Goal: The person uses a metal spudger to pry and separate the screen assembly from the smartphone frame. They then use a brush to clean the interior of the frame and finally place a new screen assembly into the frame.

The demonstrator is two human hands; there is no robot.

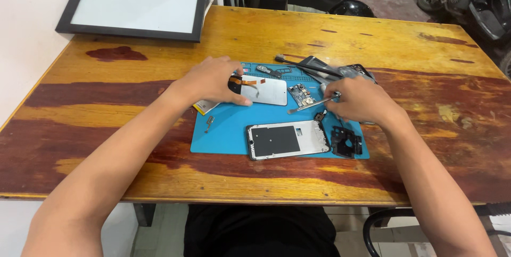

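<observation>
left hand (213, 80) presses flat on thin screen panel (262, 90); light, brittle, best gripped by edges. right hand (357, 100) pinches metal tweezers (313, 103), stiff, slippery.

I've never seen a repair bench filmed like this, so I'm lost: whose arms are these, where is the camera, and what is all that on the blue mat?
The one picture comes from a camera worn on a person's head, looking down, so both arms are that person's own. They work at a wooden table on a blue mat. The left hand rests on a silver phone panel with an orange ribbon cable. The right hand holds a thin metal tool, its tip near a small circuit board. Closer to the person lies a phone frame, with a small black part beside it. A black-framed panel sits at the table's far left corner.
</observation>
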